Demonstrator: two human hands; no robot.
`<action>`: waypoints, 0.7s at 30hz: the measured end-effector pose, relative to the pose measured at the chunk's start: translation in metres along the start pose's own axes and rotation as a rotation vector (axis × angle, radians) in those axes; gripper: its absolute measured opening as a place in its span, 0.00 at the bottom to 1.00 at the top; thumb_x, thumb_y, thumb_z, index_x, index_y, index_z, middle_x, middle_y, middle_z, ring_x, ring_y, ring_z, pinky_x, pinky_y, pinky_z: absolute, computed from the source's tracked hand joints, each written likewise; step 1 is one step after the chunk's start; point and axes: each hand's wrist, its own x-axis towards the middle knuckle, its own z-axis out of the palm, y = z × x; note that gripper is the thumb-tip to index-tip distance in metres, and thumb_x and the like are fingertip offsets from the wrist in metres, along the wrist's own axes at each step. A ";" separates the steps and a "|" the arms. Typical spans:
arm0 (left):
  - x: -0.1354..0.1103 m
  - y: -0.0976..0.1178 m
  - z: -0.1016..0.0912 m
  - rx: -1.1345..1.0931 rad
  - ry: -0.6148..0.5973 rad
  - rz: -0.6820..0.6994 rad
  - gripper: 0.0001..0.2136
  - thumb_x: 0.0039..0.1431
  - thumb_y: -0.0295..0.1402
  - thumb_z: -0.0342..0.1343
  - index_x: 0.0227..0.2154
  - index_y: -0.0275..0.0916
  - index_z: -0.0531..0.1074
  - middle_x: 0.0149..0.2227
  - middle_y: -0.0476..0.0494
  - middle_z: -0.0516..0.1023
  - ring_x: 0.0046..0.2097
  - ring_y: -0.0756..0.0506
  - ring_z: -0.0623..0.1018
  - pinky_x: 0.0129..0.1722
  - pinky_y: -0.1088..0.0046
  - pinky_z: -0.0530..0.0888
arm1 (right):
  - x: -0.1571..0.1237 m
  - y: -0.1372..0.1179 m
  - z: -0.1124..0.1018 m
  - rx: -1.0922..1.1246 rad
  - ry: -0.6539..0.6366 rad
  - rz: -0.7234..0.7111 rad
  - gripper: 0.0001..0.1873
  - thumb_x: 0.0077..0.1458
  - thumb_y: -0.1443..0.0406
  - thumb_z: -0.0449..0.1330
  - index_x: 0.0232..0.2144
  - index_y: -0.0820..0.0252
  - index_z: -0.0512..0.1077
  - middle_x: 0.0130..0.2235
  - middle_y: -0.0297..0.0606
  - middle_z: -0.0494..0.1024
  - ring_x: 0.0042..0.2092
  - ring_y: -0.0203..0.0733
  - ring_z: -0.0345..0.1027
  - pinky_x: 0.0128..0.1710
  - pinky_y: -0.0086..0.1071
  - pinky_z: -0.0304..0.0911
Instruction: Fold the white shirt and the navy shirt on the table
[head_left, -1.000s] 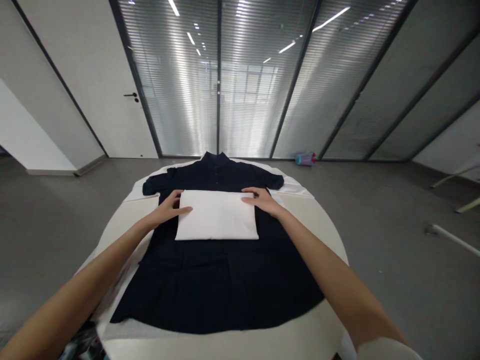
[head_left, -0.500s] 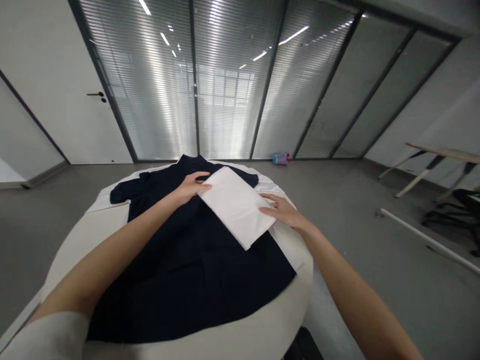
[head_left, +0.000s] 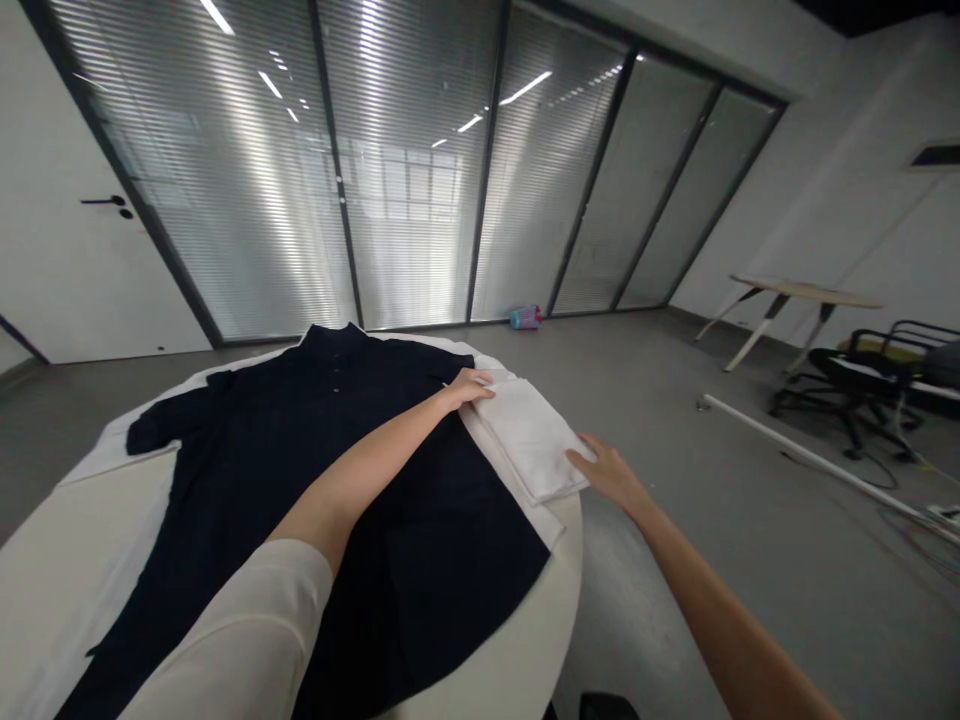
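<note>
A dark navy short-sleeved shirt (head_left: 315, 450) lies spread flat on a round white table (head_left: 517, 650). A folded white cloth (head_left: 536, 440) rests at the table's right edge, partly on another white layer beneath it. My left hand (head_left: 469, 388) reaches across the shirt, fingers flat on the cloth's far corner. My right hand (head_left: 607, 470) touches the cloth's near right edge with fingers stretched out.
Glass partitions with blinds stand behind the table, with a white door at the left. A small colourful bottle (head_left: 526, 317) lies on the floor by the glass. A desk (head_left: 795, 300), office chair (head_left: 870, 375) and a white pole (head_left: 810, 455) are at the right.
The folded white cloth went from the middle of the shirt to the table's right edge, both hands moving with it. The view swung right.
</note>
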 end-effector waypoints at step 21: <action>-0.154 -0.101 -0.250 1.129 0.314 -0.384 0.39 0.60 0.62 0.41 0.68 0.46 0.57 0.71 0.36 0.52 0.68 0.14 0.47 0.59 0.28 0.46 | 0.048 -0.087 0.051 -0.548 -0.069 -0.256 0.36 0.64 0.40 0.40 0.68 0.42 0.55 0.72 0.38 0.49 0.71 0.64 0.39 0.67 0.58 0.38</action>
